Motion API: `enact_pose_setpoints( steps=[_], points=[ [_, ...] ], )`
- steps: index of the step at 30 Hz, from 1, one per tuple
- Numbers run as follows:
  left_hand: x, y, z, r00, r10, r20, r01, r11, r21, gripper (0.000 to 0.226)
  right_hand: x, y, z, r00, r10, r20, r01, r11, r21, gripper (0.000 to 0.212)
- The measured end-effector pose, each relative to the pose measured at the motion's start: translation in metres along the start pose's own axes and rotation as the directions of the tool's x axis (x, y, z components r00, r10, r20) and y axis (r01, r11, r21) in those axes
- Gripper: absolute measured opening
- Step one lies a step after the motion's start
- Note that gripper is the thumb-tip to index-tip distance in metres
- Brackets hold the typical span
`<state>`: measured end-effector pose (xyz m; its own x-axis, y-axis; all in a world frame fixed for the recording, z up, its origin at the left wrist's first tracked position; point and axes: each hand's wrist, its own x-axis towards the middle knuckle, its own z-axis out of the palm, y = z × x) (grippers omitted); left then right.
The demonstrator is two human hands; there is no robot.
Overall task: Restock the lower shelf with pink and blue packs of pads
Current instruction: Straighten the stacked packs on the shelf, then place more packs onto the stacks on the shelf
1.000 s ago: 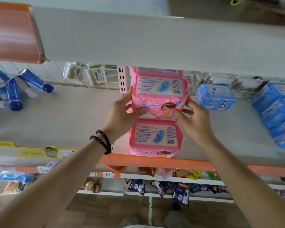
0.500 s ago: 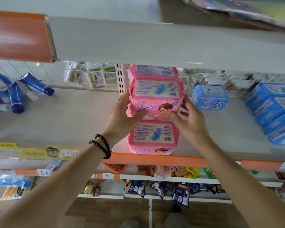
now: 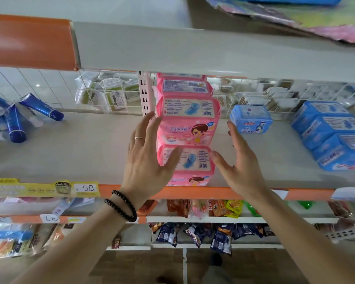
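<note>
Both hands, left (image 3: 146,158) and right (image 3: 240,160), now spread and off the pink packs (image 3: 188,128) gripped a moment ago; row standing on shelf (image 3: 90,152), blue next.

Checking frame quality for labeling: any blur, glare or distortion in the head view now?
Head view: wide-angle bowing bends the shelf edges; pink packs and both hands (left hand, right hand) fairly sharp; blue packs and frame edges smeared; soft glare on the orange strip.
</note>
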<state>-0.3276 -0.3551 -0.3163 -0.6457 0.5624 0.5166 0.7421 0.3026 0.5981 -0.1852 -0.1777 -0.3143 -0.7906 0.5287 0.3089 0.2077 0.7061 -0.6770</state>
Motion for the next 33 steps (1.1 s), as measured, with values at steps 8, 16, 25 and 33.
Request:
enact_pose_setpoints(
  steps=[8,16,25,33],
  points=[
    [-0.025,0.043,-0.008,0.989,0.148,0.004,-0.148,0.985,0.089,0.065,-0.026,-0.023,-0.028,0.975,-0.222,-0.010,0.221,0.972,-0.079,0.067],
    [-0.039,0.118,-0.024,0.978,0.207,-0.029,-0.197,0.960,0.197,0.059,-0.048,-0.028,-0.084,0.926,-0.374,-0.050,0.372,0.927,-0.046,0.063],
    [-0.049,0.237,-0.001,0.962,0.255,-0.100,-0.227,0.946,0.231,0.063,-0.086,-0.005,-0.205,0.867,-0.476,-0.147,0.485,0.874,0.034,0.063],
    [-0.060,0.299,0.004,0.947,0.295,-0.130,-0.263,0.941,0.214,0.063,-0.098,-0.009,-0.265,0.807,-0.560,-0.185,0.579,0.813,0.064,0.059]
  ],
)
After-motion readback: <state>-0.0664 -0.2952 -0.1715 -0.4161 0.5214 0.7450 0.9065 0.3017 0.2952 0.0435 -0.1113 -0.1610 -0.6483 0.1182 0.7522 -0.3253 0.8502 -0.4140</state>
